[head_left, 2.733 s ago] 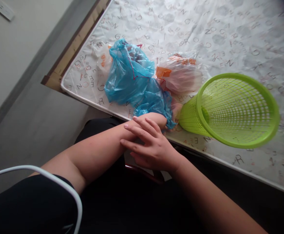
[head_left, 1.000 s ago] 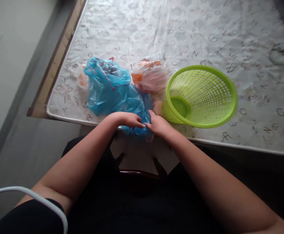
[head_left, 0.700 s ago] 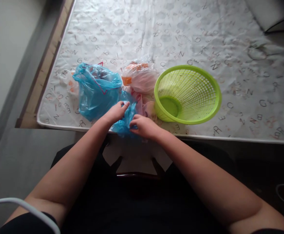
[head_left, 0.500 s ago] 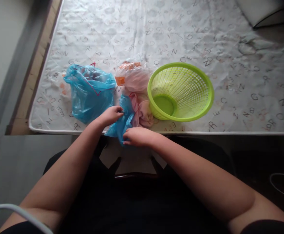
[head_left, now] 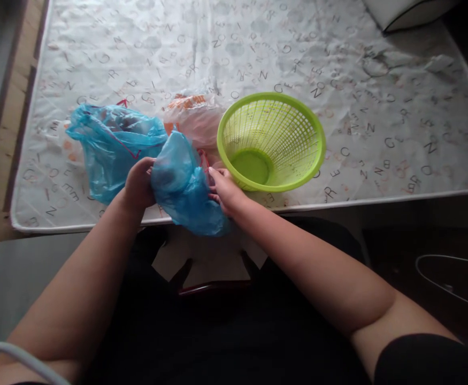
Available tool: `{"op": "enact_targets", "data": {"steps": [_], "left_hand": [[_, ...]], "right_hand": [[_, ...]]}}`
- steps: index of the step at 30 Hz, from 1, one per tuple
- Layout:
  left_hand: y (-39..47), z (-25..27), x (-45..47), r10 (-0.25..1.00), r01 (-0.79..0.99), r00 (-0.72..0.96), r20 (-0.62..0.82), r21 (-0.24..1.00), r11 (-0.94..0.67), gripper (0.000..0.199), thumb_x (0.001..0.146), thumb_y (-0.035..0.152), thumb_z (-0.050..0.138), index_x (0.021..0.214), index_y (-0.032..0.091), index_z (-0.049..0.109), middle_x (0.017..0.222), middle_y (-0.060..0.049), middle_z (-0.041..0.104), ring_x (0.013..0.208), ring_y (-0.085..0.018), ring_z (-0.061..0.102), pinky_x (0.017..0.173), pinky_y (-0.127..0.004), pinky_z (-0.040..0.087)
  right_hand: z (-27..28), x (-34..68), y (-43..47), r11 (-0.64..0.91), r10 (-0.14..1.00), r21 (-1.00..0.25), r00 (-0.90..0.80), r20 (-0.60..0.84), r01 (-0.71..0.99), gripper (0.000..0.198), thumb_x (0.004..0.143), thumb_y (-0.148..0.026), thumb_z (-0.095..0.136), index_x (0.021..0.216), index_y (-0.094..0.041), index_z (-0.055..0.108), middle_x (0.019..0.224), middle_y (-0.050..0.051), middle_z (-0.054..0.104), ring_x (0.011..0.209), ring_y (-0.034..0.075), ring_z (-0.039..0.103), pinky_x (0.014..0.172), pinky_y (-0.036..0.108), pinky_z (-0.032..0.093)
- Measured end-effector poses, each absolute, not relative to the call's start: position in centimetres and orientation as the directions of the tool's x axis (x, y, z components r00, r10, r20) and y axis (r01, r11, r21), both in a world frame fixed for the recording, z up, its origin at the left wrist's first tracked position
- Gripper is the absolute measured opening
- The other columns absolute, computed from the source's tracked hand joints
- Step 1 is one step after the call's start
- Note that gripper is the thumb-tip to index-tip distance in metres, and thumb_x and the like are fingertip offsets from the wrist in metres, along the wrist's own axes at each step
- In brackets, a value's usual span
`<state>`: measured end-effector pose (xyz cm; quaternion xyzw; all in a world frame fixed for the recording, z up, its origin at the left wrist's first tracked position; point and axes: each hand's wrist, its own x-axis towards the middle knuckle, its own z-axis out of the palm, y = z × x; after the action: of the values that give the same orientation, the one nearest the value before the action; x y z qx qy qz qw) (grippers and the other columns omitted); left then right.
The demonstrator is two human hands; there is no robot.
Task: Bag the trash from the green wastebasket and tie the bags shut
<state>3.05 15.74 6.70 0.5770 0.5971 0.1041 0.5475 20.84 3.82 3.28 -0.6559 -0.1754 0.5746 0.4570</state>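
Between my two hands a crumpled blue plastic bag (head_left: 185, 187) is held up at the near edge of the letter-printed surface. My left hand (head_left: 140, 182) grips its left side, with the fingertips partly hidden behind it. My right hand (head_left: 224, 190) has its fingers curled at the bag's right side, close to a bit of red trim. A rounded, pale bulge shows through the film, but its contents cannot be made out. Left of it stands a larger blue plastic bag (head_left: 109, 166) with a red zigzag line. Behind lies a clear pinkish plastic bag (head_left: 197, 120) with orange print.
A lime-green mesh basket (head_left: 298, 179) tilts toward me, just right of my right hand. A white, dark-edged object (head_left: 408, 13) sits at the far right. White cables run at the lower left and right. Below the near edge is a chair-like piece (head_left: 213, 262).
Both hands have raised and spread the small blue bag, which now looks fuller. Pinkish cloth seen beside it before is mostly hidden. The whole view has shifted, moving things leftward.
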Motion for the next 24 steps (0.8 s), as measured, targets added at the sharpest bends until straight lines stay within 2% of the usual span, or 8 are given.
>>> {"op": "enact_targets", "data": {"steps": [3, 6, 10, 12, 14, 17, 19, 24], "left_hand": [[16.3, 6.1, 2.9, 0.74, 0.647, 0.285, -0.609, 0.692, 0.321, 0.039, 0.098, 0.052, 0.054, 0.093, 0.018, 0.073, 0.071, -0.004, 0.065, 0.079, -0.023, 0.065, 0.072, -0.035, 0.055], [17.2, 5.4, 2.3, 0.821, 0.767, 0.173, -0.545, 0.598, 0.235, 0.019, 0.09, 0.036, 0.071, 0.092, 0.017, 0.07, 0.078, -0.002, 0.064, 0.079, -0.019, 0.059, 0.08, -0.034, 0.052], [17.7, 4.4, 1.8, 0.99, 0.826, 0.087, -0.11, 0.564, -0.01, 0.013, 0.092, 0.021, 0.067, 0.103, 0.015, 0.069, 0.093, -0.003, 0.067, 0.091, -0.018, 0.06, 0.093, -0.034, 0.051], [17.3, 4.1, 2.2, 0.986, 0.753, 0.103, 0.135, 0.636, -0.166, 0.014, 0.095, 0.02, 0.064, 0.107, 0.014, 0.069, 0.104, -0.006, 0.07, 0.097, -0.018, 0.063, 0.093, -0.031, 0.051], [16.6, 3.9, 2.9, 0.964, 0.668, 0.16, 0.214, 0.696, -0.265, 0.014, 0.097, 0.025, 0.064, 0.106, 0.016, 0.07, 0.101, -0.006, 0.071, 0.093, -0.017, 0.066, 0.087, -0.029, 0.053], [15.4, 3.5, 4.0, 0.923, 0.62, 0.352, -0.159, 0.778, -0.103, 0.027, 0.098, 0.045, 0.065, 0.107, 0.019, 0.069, 0.084, -0.003, 0.069, 0.072, -0.017, 0.067, 0.07, -0.029, 0.053], [14.8, 2.9, 4.4, 0.793, 0.672, 0.409, -0.451, 0.737, 0.073, 0.041, 0.091, 0.055, 0.073, 0.111, 0.019, 0.07, 0.081, -0.004, 0.071, 0.068, -0.02, 0.069, 0.063, -0.029, 0.053], [14.3, 2.0, 4.4, 0.593, 0.745, 0.402, -0.698, 0.625, 0.231, 0.06, 0.065, 0.035, 0.094, 0.117, 0.016, 0.071, 0.079, -0.005, 0.073, 0.067, -0.02, 0.068, 0.057, -0.026, 0.046]], "right_hand": [[4.3, 21.0, 3.5, -0.574, 0.67, -0.608, 0.112, -0.734, -0.548, 0.016, 0.106, -0.04, 0.058, 0.102, -0.024, 0.056, 0.09, -0.001, 0.063, 0.067, 0.012, 0.058, 0.068, 0.029, 0.052], [5.3, 21.2, 3.0, -0.587, 0.69, -0.602, 0.055, -0.722, -0.541, 0.007, 0.102, -0.025, 0.062, 0.096, -0.022, 0.062, 0.078, -0.003, 0.061, 0.063, 0.012, 0.056, 0.068, 0.028, 0.05], [5.4, 21.2, 2.6, -0.534, 0.771, -0.77, 0.173, -0.613, -0.349, 0.007, 0.093, -0.015, 0.066, 0.091, -0.021, 0.066, 0.078, -0.003, 0.063, 0.071, 0.013, 0.058, 0.071, 0.026, 0.049], [5.0, 21.1, 2.7, -0.524, 0.779, -0.814, 0.243, -0.577, -0.251, 0.008, 0.092, -0.015, 0.069, 0.087, -0.021, 0.065, 0.079, -0.003, 0.063, 0.074, 0.012, 0.058, 0.071, 0.024, 0.049], [4.6, 20.9, 2.9, -0.538, 0.766, -0.808, 0.261, -0.588, -0.239, 0.011, 0.093, -0.015, 0.07, 0.087, -0.021, 0.063, 0.081, -0.003, 0.063, 0.074, 0.011, 0.061, 0.068, 0.022, 0.049], [4.5, 20.7, 3.0, -0.553, 0.754, -0.767, 0.195, -0.627, -0.325, 0.016, 0.096, -0.012, 0.068, 0.089, -0.021, 0.058, 0.085, -0.003, 0.064, 0.07, 0.009, 0.065, 0.065, 0.02, 0.052], [4.9, 20.6, 2.9, -0.567, 0.749, -0.736, 0.14, -0.648, -0.37, 0.015, 0.098, -0.011, 0.066, 0.092, -0.021, 0.057, 0.09, -0.002, 0.065, 0.063, 0.008, 0.065, 0.063, 0.021, 0.055], [6.1, 20.0, 2.5, -0.662, 0.677, -0.635, 0.046, -0.734, -0.398, 0.007, 0.104, -0.016, 0.054, 0.105, -0.023, 0.055, 0.108, 0.004, 0.072, 0.052, 0.009, 0.063, 0.048, 0.025, 0.055]]}}
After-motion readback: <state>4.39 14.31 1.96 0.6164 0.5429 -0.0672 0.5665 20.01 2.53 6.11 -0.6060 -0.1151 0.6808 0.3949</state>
